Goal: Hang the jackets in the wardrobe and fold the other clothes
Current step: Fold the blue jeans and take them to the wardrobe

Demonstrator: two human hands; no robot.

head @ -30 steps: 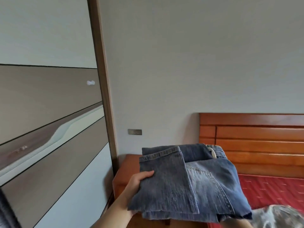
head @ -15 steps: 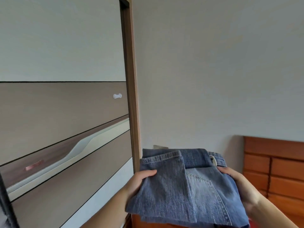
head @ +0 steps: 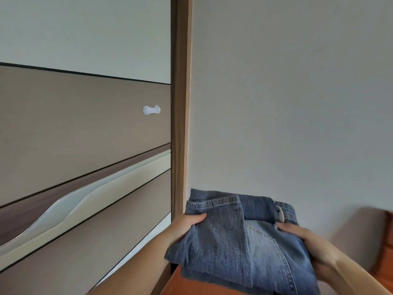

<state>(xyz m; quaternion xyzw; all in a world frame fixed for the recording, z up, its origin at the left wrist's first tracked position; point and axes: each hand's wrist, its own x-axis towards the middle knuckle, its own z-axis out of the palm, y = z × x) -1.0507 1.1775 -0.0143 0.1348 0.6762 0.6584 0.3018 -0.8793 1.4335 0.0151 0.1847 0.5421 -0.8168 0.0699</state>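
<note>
- Folded blue denim jeans [head: 244, 237] held in front of me with both hands, at the right edge of the wardrobe, over the near corner of an orange-brown wooden bedside cabinet [head: 187, 284].
- Left hand [head: 185, 225]: thumb curled over the top fold at the left edge, the other fingers hidden under the cloth. Looks like a pinch grip, so the top layer can't slide off.
- Right hand [head: 308, 241]: fingers [head: 287, 227] lie together across the top right of the bundle, thumb not visible. Pressing down keeps the stack flat.
- Two-sided hold makes sense: denim is heavy and the folds would spring open if carried by one edge.
- Sliding wardrobe door in beige and brown panels [head: 85, 124] fills the left; it has a small white knob [head: 151, 110] near the dark wooden frame post [head: 179, 103]. From here the door looks closed.
- Judgement: folding of this piece is done, it needs a place to go. One hand must come free for the door, so the bundle may need setting on the cabinet first.
</note>
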